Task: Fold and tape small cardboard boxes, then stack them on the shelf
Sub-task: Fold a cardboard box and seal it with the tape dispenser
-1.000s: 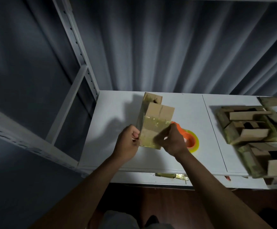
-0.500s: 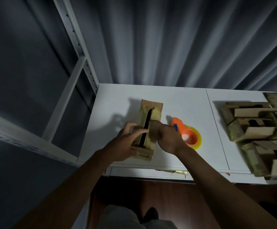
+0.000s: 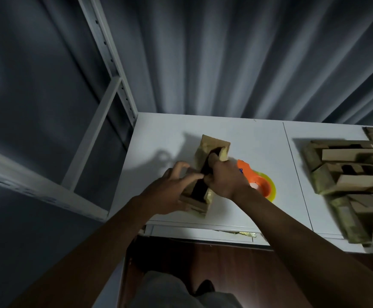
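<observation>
A small brown cardboard box (image 3: 205,150) lies on the white shelf board (image 3: 159,138), its long top slit open and dark inside. My left hand (image 3: 172,192) rests flat on the box's left flap, fingers spread across it. My right hand (image 3: 223,176) grips the right flap, thumb and fingers curled over its edge into the slit. An orange tape dispenser (image 3: 255,183) with a yellow-rimmed roll lies just right of my right hand, partly hidden by my wrist.
A pile of folded, taped cardboard boxes (image 3: 350,174) fills the right board. A white metal shelf upright (image 3: 105,54) with a diagonal brace stands at the left. Grey curtains hang behind. A scrap of tape (image 3: 245,234) hangs at the front edge.
The box went from being held upright to lying on the board with its slit up. My left hand moved onto the left flap and my right hand hooked into the slit.
</observation>
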